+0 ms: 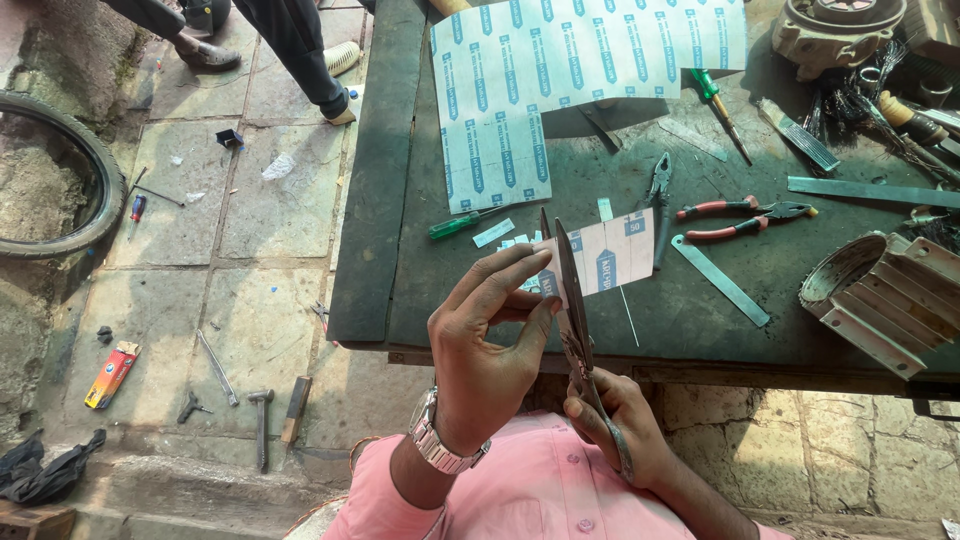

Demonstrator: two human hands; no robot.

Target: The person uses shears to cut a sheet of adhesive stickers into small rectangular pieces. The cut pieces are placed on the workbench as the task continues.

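- Large white sheet of insulation paper with blue printed stripes lies at top centre of the dark green workbench top; a stepped piece is missing from its lower right, so some cutting looks already done.
- Small rectangular strip of the same white-and-blue paper is at mid-frame, pinched by the left hand between thumb and fingers, held up over the bench edge.
- Metal scissors sit in the right hand, which is clenched round the handles low at centre; blades point up and are part-way into the strip's left end, cut looks in progress, not finished.
- Tiny white offcuts lie on the bench just left of the strip, likely trimmings from earlier cuts.
- Red-handled pliers and a flat steel ruler lie untouched right of the strip.
- Hard to tell: how far the blades overlap, seen edge-on; scissor handles are hidden in the fist.
- Ribbed grey metal housing is cut off at the right edge; a bystander's legs are cropped at top left.
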